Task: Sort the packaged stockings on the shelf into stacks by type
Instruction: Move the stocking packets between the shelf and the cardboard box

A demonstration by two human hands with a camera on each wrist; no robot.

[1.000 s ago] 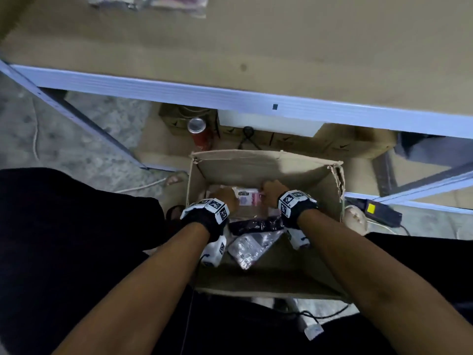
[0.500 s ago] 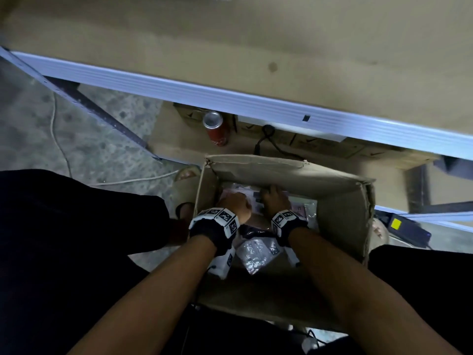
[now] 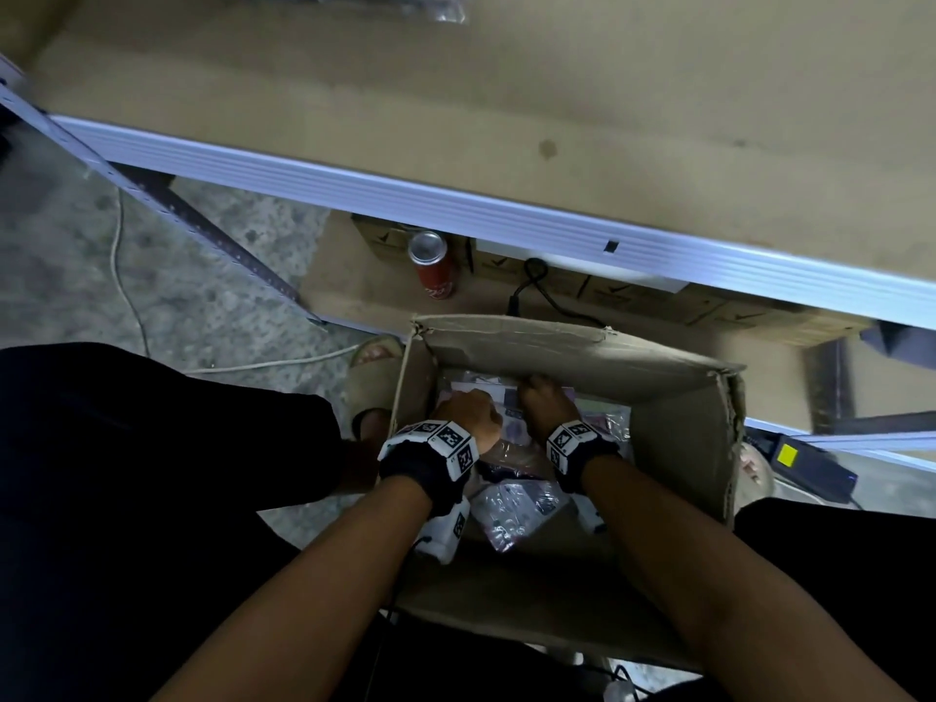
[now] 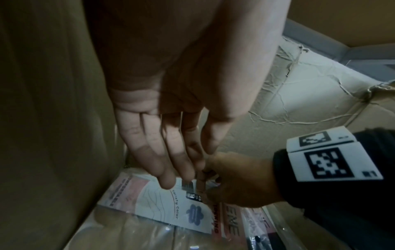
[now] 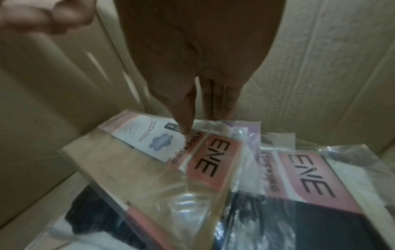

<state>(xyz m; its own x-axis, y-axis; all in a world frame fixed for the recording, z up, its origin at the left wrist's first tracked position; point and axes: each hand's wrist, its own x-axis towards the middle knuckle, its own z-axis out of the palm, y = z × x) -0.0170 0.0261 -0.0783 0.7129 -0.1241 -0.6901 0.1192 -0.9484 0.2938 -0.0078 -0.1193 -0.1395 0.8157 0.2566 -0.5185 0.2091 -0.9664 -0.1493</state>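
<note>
An open cardboard box (image 3: pixel 511 329) on the floor holds several clear-wrapped stocking packages. Uppermost lies a beige stocking package (image 5: pixel 136 169) with a pink and white "EVE" header, also seen as the beige package (image 4: pixel 153 203) in the left wrist view. My right hand (image 5: pixel 192 108) pinches its top edge, thumb on the header and fingers behind. My left hand (image 4: pixel 177 175) reaches down beside it with straight fingers, their tips touching the same top edge. Both hands (image 3: pixel 466 412) (image 3: pixel 544 400) are deep in the box's far left part. A black stocking package (image 5: pixel 310 194) lies to the right.
The tan shelf board (image 3: pixel 506 93) with its pale metal edge (image 3: pixel 456 210) runs above the box; a few packages (image 3: pixel 405 5) lie at its far side. A red can (image 3: pixel 435 268) and a black cable (image 3: pixel 537 286) sit under it. A sandalled foot (image 3: pixel 372 382) stands left of the box.
My two hands have come closer together over the beige package's top edge, toward the box's far left corner. The head view has tilted and shifted slightly.
</note>
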